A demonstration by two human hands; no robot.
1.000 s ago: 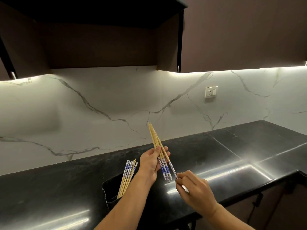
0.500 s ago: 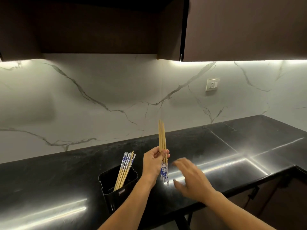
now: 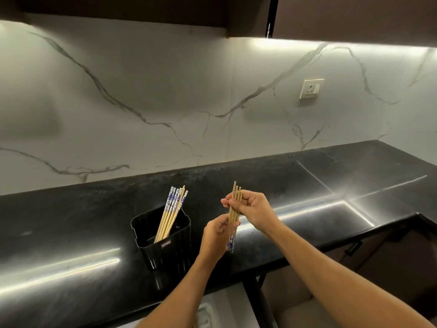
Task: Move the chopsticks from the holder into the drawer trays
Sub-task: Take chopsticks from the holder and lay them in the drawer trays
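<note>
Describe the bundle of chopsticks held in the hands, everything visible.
The held chopsticks look like pale wood, about four, upright with plain tips up and blue-and-white patterned ends down. The right hand pinches them near the top, the left hand grips lower. They are above the black counter, right of the black holder.

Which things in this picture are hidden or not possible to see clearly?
Head view:
- Held chopsticks: middle hidden by left hand and right hand; exact count unclear.
- Holder: its wall hides the lower ends of the chopsticks inside.
- Drawer trays: below the counter, not visible.
</note>
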